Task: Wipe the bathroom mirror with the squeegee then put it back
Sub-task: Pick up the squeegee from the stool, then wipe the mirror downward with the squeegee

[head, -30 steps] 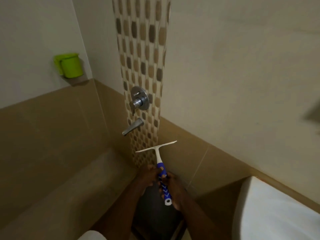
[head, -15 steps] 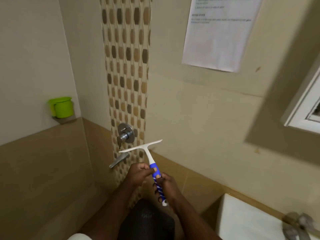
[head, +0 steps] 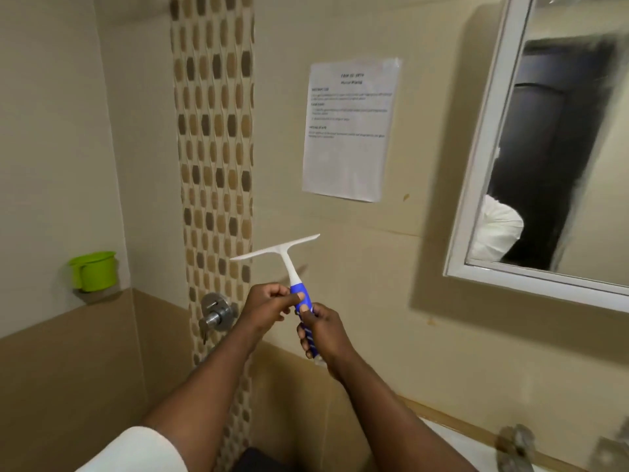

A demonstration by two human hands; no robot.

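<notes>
- Both hands are gripping the squeegee (head: pixel 293 280) out in front of the tiled wall, blade at twelve o'clock, well clear of the glass.
- The left hand (head: pixel 269 303) is pinching the upper blue grip; the right hand (head: pixel 321 330) is wrapping around the lower handle.
- The mirror (head: pixel 558 158) is hanging up at two o'clock, white-framed.
- A paper notice (head: pixel 349 129) is sitting between blade and mirror; a green mug (head: pixel 93 270) is waiting at nine o'clock.
</notes>
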